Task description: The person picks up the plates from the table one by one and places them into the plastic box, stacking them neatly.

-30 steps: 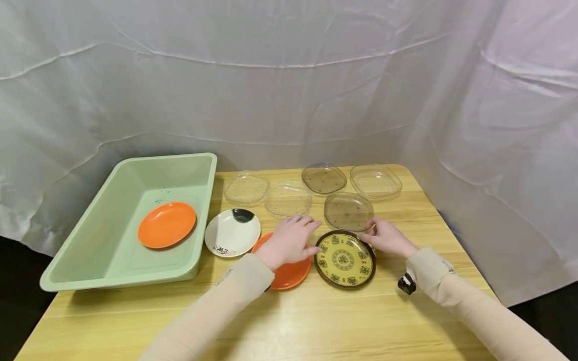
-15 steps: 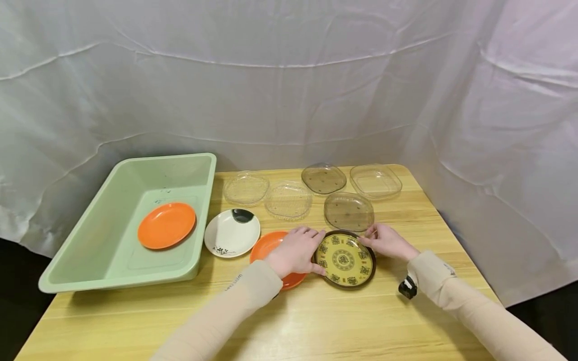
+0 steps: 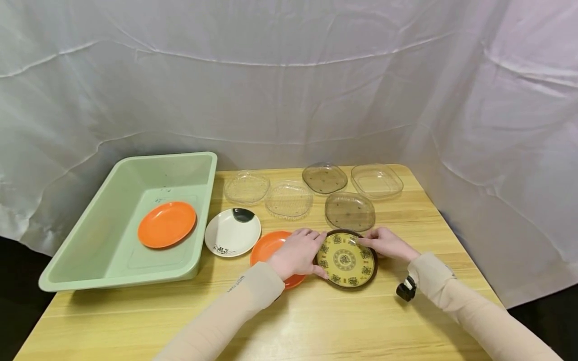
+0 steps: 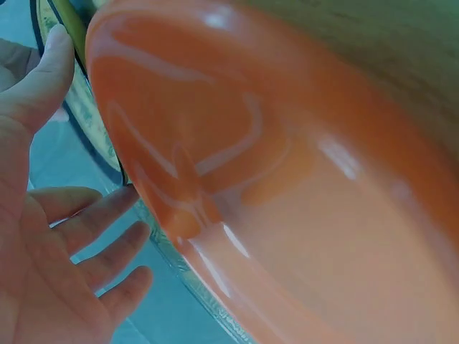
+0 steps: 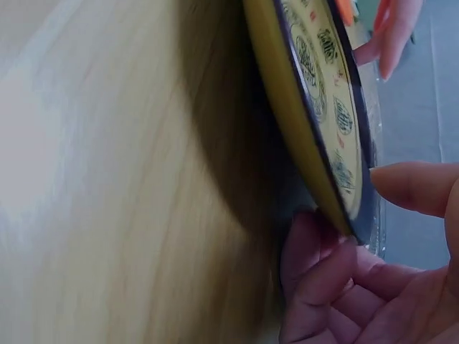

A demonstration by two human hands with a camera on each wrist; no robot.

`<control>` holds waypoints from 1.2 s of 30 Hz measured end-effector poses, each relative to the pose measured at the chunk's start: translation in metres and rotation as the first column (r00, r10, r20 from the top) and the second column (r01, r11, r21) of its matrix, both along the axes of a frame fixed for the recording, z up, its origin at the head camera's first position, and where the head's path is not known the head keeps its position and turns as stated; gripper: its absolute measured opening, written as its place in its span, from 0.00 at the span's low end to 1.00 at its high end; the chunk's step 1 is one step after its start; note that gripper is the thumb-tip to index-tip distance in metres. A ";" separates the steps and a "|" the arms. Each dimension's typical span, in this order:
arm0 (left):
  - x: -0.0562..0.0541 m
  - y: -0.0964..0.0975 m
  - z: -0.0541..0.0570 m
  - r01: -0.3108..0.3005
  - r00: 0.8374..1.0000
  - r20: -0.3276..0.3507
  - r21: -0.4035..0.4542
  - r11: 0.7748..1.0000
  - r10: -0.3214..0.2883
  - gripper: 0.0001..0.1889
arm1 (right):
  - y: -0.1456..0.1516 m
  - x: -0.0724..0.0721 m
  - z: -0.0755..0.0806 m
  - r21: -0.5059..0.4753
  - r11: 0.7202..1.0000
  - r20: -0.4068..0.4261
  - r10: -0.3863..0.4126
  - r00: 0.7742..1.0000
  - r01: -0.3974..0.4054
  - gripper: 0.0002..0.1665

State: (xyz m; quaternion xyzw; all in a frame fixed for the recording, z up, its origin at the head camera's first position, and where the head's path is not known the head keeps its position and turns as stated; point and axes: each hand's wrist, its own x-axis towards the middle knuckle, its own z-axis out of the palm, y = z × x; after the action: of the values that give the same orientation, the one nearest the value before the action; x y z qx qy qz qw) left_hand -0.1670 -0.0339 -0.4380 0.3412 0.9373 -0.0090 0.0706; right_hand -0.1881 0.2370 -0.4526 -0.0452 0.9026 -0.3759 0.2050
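A round yellow plate (image 3: pixel 345 259) with a dark brown rim and dark printed motifs lies at the middle right in the head view. My right hand (image 3: pixel 388 242) pinches its upper right rim, thumb on top and curled fingers (image 5: pixel 323 279) beneath, seen in the right wrist view. At the plate's left rim is my left hand (image 3: pixel 295 254), its fingers (image 4: pixel 107 258) spread and fairly straight, thumb and index fingertip touching the edge. This hand hangs over an orange plate (image 3: pixel 267 245) and hides part of it.
A pale green basin (image 3: pixel 209 200) at left holds another orange plate (image 3: pixel 167 225). A white plate (image 3: pixel 232 233) with a black patch lies beside it. Behind are clear dishes (image 3: pixel 289 199) and two smoky dishes (image 3: pixel 349 211). A grey curtain (image 3: pixel 289 100) stands along the table's back.
My left hand has moved right and slightly down, from above the orange plate to the yellow plate's left rim. The right hand stays at the plate's upper right rim.
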 end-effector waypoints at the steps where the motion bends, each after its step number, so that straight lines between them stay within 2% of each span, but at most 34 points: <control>1: 0.000 0.000 0.000 0.001 1.000 -0.005 0.000 1.000 -0.001 0.60 | 0.000 0.000 0.000 -0.013 1.000 0.012 0.000 1.000 0.000 0.22; 5: 0.001 0.001 -0.002 0.002 1.000 -0.029 -0.010 1.000 -0.003 0.60 | -0.002 0.002 0.002 -0.071 0.997 0.036 0.011 0.999 -0.008 0.23; 9: 0.001 0.004 -0.004 -0.002 0.998 -0.055 -0.026 1.000 0.001 0.60 | -0.004 0.003 0.001 -0.083 0.997 0.010 -0.006 1.000 0.006 0.23; 15: 0.001 0.007 -0.006 -0.024 0.995 -0.098 -0.031 0.999 0.021 0.58 | -0.009 0.008 -0.002 -0.102 0.993 -0.009 -0.066 0.998 0.065 0.28; 20: 0.000 0.007 -0.005 -0.044 0.995 -0.095 -0.015 0.999 0.042 0.57 | -0.013 0.011 -0.006 -0.150 0.978 0.013 -0.143 0.990 0.144 0.28; 25: -0.003 0.005 -0.004 -0.067 0.995 -0.072 0.044 0.997 0.070 0.54 | -0.016 0.012 -0.010 -0.208 0.945 0.063 -0.245 0.967 0.253 0.31; 28: -0.006 0.003 -0.004 -0.085 0.995 -0.035 0.094 0.992 0.089 0.51 | -0.018 0.011 -0.012 -0.260 0.916 0.090 -0.292 0.952 0.305 0.32; 34: -0.013 -0.002 -0.004 -0.130 0.991 0.039 0.180 0.975 0.125 0.48 | -0.022 0.010 -0.017 -0.431 0.817 0.177 -0.339 0.924 0.382 0.30; 36: -0.014 -0.003 -0.002 -0.152 0.988 0.065 0.209 0.966 0.141 0.47 | -0.023 0.010 -0.018 -0.434 0.814 0.161 -0.352 0.922 0.386 0.29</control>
State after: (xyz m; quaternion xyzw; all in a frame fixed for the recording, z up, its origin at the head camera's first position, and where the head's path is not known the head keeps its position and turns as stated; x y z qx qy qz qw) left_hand -0.1810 -0.0373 -0.4404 0.2766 0.9535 0.1055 0.0573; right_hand -0.1785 0.2137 -0.4708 0.0974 0.7717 -0.6117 0.1445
